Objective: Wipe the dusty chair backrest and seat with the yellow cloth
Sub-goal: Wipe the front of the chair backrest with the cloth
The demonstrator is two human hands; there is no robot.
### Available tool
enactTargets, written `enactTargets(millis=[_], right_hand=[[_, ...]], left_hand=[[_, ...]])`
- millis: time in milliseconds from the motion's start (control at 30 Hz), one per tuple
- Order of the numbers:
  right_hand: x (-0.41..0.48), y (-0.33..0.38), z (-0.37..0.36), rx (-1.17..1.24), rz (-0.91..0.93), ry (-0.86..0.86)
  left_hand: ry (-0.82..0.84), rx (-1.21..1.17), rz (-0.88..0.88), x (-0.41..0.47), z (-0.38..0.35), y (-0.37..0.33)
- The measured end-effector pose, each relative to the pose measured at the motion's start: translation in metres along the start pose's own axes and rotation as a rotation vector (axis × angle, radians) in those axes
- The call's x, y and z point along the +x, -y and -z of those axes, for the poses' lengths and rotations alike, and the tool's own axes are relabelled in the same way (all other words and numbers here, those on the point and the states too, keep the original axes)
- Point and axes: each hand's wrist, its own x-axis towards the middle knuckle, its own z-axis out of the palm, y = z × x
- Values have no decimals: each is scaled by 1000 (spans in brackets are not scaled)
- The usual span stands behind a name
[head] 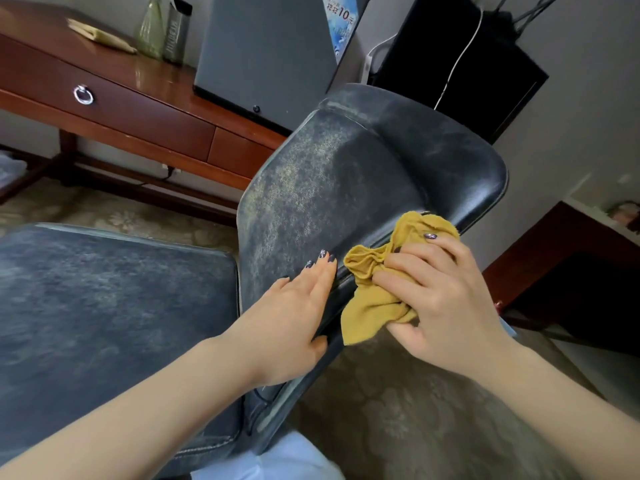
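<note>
The chair backrest point(332, 188) and seat point(104, 306) are dark leather, dulled by mottled grey dust, glossier along the backrest's edge. The yellow cloth point(374, 299) is soft, matt, crumpled fabric. The wooden worktop point(138, 74) is polished, its drawer ring point(83, 95) shiny metal.

Home office, wooden desk point(145, 109), carpet point(398, 410)

Left hand point(289, 317) flat, right hand point(446, 303) fingers curled closed
</note>
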Motion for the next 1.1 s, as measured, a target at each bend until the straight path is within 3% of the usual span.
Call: enactTargets(millis=[167, 300, 500, 767, 1100], right_hand=[[-8, 18, -14, 0, 65, -1], [-14, 29, -25, 20, 16, -13], [-23, 41, -30, 44, 32, 128], [-20, 34, -24, -141, 232, 178], [4, -13, 24, -267, 147, 55]], left_hand=[[13, -10, -9, 1, 0, 0], [34, -25, -12, 2, 3, 2], [49, -8, 5, 2, 5, -2], [68, 117, 21, 1, 11, -5], [70, 83, 31, 0, 13, -5]])
